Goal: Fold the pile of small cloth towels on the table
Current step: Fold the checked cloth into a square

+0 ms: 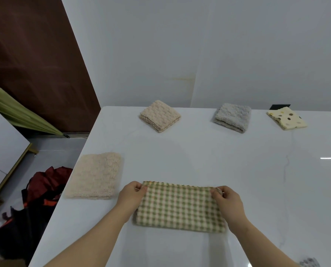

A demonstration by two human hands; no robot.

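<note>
A: Status on the checked towel (180, 207)?
B: Flat on the white table (199, 151), near side, centre. Long rectangle, looks folded once, rounded fold toward the person.
A: Hands?
B: Left hand (131, 193) pinches the far-left corner, thumb and fingertips pressed together on the cloth. Right hand (226, 201) pinches the far-right corner, fingers curled over the edge.
A: Other towels?
B: Fluffy beige towel (95, 176) lies flat just left of the left hand, at the table's left edge, apart from the checked one. Far side, well apart from each other: beige waffle towel (160, 115), grey towel (232, 117), yellow spotted towel (287, 118), all folded. Grey scrap (309, 263) at bottom right, mostly cut off.
A: Off-table?
B: Dark red fabric (45, 182) heaped on the floor, left.
</note>
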